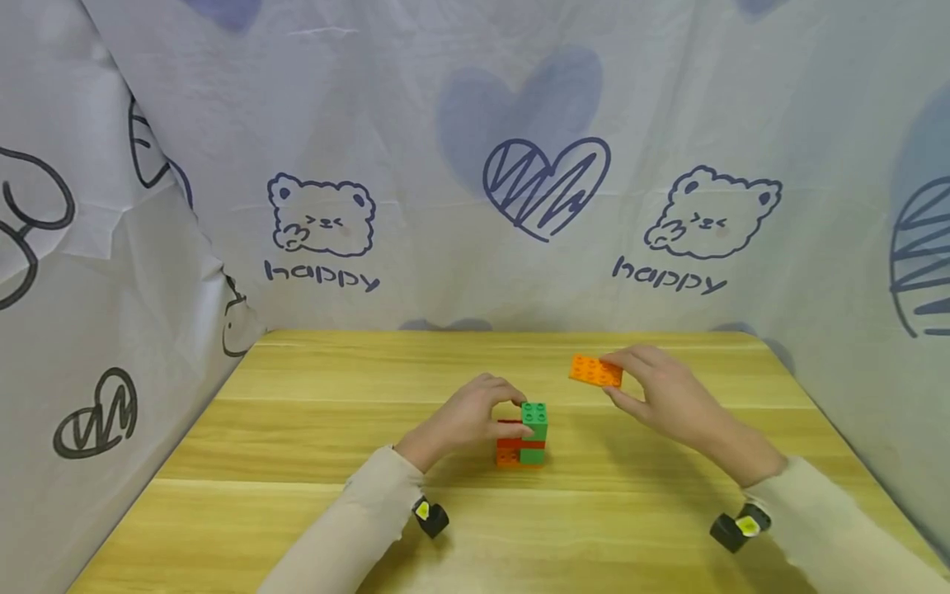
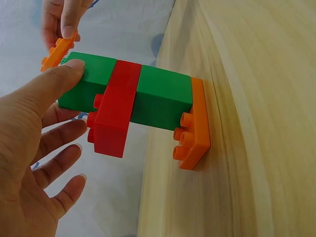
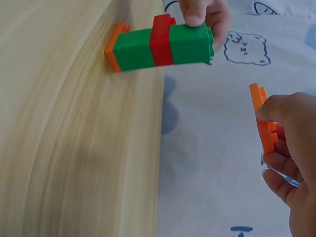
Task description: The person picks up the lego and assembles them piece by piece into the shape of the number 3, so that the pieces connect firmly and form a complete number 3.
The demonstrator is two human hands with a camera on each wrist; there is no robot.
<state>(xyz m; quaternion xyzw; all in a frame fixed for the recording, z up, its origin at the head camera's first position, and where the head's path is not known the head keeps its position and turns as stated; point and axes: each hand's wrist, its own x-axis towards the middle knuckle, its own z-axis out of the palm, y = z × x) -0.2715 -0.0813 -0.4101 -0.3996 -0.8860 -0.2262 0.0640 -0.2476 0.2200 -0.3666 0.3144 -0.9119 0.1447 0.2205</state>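
Observation:
A stack of toy building bricks stands upright on the wooden table: an orange plate brick (image 2: 200, 123) at the bottom, then a lower green brick (image 2: 163, 96), a red brick (image 2: 117, 108) and an upper green brick (image 2: 96, 76). The red brick and the orange base jut out to the left of the green ones. My left hand (image 1: 475, 417) pinches the top green brick between thumb and fingers. Off to the right and above the table, my right hand (image 1: 664, 396) holds a flat orange brick (image 1: 594, 371) by its right end, studs facing up.
The wooden table (image 1: 297, 445) reaches back to a pale curtain (image 1: 416, 206) printed with hearts and bears. More of this cloth hangs at the left and right sides. A small black wrist device (image 1: 430, 517) sits at the left cuff, and another (image 1: 738, 528) at the right.

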